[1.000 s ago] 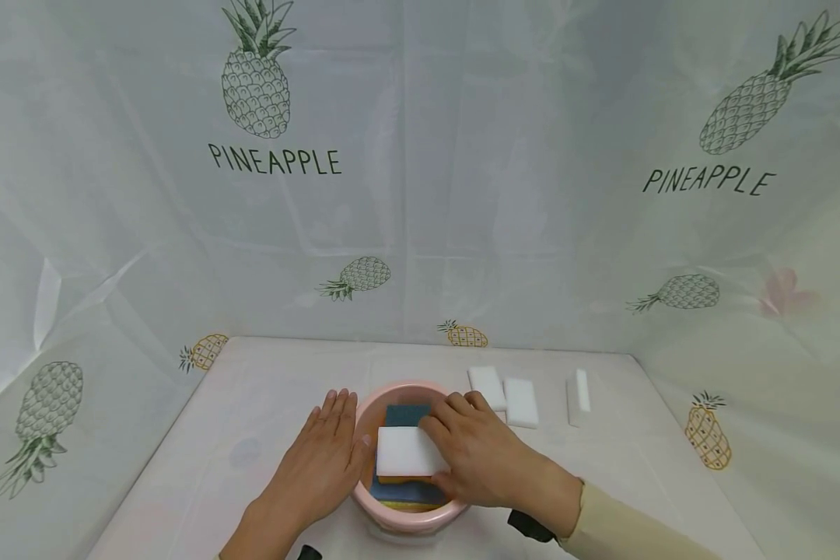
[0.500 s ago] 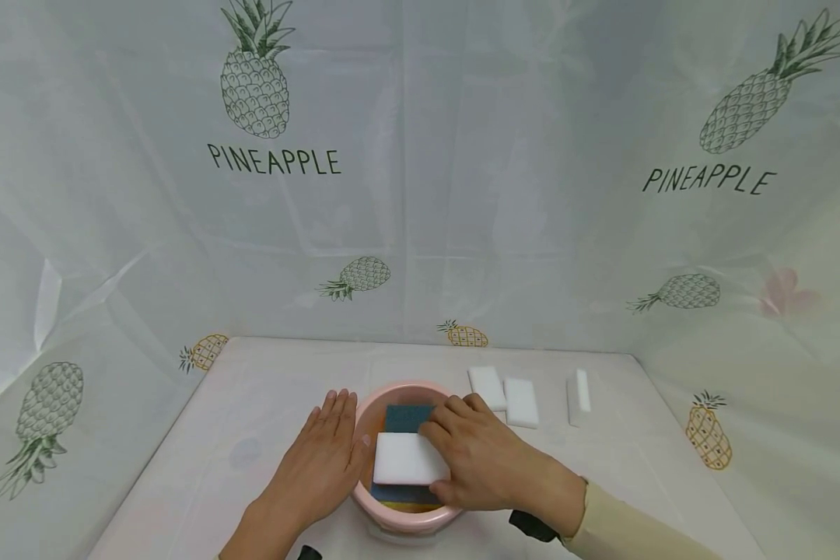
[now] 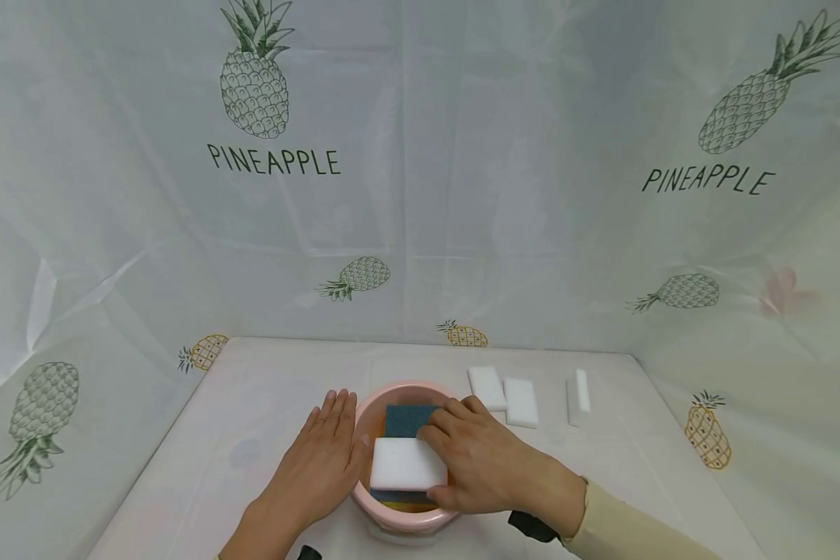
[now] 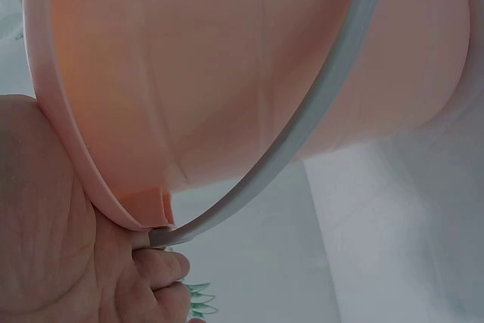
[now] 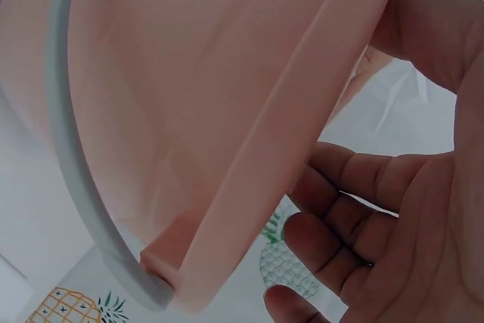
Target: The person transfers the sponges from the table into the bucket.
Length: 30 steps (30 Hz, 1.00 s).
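A pink bucket (image 3: 365,502) with a grey handle (image 4: 302,122) stands at the front middle of the table. Inside it lie sponges with a dark blue-green scouring side (image 3: 404,420); strips of yellow and orange show around them. Over these is a white sponge block (image 3: 407,464), its right end pinched between the thumb and fingers of my right hand (image 3: 486,459). The bucket wall hides that block in the right wrist view. My left hand (image 3: 322,459) rests against the bucket's left rim with straight fingers, its palm touching the rim in the left wrist view.
Behind and right of the bucket, two white sponge blocks lie side by side, the left one (image 3: 487,387) touching or nearly touching the right one (image 3: 521,403). Another white block (image 3: 579,397) stands on edge farther right. A pineapple-print sheet (image 3: 518,233) hangs around the table (image 3: 266,389).
The white block in my right hand has shifted slightly toward me and left, covering the orange strip seen under it earlier. My left hand has stayed put.
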Each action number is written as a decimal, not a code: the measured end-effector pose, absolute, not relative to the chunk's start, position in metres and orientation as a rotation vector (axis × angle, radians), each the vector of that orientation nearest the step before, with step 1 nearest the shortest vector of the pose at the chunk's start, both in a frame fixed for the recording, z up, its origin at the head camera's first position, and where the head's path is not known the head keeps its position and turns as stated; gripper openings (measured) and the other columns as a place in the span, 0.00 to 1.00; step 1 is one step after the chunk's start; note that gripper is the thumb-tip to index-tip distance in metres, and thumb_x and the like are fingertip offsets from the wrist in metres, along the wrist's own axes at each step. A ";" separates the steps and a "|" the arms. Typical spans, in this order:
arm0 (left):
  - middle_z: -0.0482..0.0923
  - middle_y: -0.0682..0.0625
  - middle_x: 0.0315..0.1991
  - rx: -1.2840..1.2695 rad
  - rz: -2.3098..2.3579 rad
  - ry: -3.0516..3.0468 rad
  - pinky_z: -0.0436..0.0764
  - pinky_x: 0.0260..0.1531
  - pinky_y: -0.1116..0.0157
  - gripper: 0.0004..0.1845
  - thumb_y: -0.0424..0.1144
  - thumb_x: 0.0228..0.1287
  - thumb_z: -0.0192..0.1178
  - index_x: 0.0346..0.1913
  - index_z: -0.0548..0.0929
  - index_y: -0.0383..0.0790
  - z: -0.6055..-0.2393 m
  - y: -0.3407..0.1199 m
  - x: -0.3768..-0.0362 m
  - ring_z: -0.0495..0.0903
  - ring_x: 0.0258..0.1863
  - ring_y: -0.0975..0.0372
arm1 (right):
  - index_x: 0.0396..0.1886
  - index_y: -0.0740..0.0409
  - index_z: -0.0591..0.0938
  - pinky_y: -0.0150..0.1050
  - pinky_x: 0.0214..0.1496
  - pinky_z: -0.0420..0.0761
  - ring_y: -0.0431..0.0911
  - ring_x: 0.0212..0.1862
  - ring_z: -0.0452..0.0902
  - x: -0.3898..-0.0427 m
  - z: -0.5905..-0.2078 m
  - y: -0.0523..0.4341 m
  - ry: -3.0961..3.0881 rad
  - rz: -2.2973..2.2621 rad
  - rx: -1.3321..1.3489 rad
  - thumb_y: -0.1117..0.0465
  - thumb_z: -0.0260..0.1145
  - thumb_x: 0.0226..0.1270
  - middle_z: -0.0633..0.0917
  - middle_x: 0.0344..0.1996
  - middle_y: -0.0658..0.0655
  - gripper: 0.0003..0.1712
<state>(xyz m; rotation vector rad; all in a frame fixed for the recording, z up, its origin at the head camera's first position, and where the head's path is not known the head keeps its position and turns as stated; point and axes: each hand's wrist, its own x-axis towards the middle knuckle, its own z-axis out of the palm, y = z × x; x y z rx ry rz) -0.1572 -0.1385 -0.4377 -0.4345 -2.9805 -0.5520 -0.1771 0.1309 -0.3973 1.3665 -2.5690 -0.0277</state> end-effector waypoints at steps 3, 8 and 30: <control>0.56 0.34 0.82 -0.439 -0.545 -2.979 0.57 0.81 0.41 0.36 0.51 0.85 0.47 0.81 0.59 0.27 -0.438 -0.139 -0.157 0.52 0.84 0.43 | 0.57 0.49 0.83 0.43 0.55 0.73 0.42 0.54 0.74 -0.177 -0.397 0.132 -2.577 -0.032 1.370 0.34 0.72 0.61 0.82 0.48 0.45 0.33; 0.56 0.34 0.83 -0.443 -0.532 -2.981 0.57 0.81 0.42 0.36 0.50 0.85 0.47 0.81 0.59 0.27 -0.438 -0.139 -0.157 0.51 0.84 0.43 | 0.57 0.49 0.84 0.42 0.54 0.72 0.41 0.53 0.73 -0.177 -0.398 0.133 -2.592 -0.023 1.368 0.35 0.70 0.64 0.82 0.48 0.45 0.30; 0.56 0.34 0.83 -0.441 -0.546 -2.993 0.56 0.82 0.42 0.37 0.51 0.85 0.48 0.81 0.58 0.27 -0.437 -0.138 -0.156 0.52 0.84 0.43 | 0.51 0.58 0.83 0.51 0.51 0.76 0.53 0.49 0.76 -0.199 -0.413 0.177 -2.397 0.118 0.861 0.48 0.75 0.65 0.85 0.45 0.55 0.23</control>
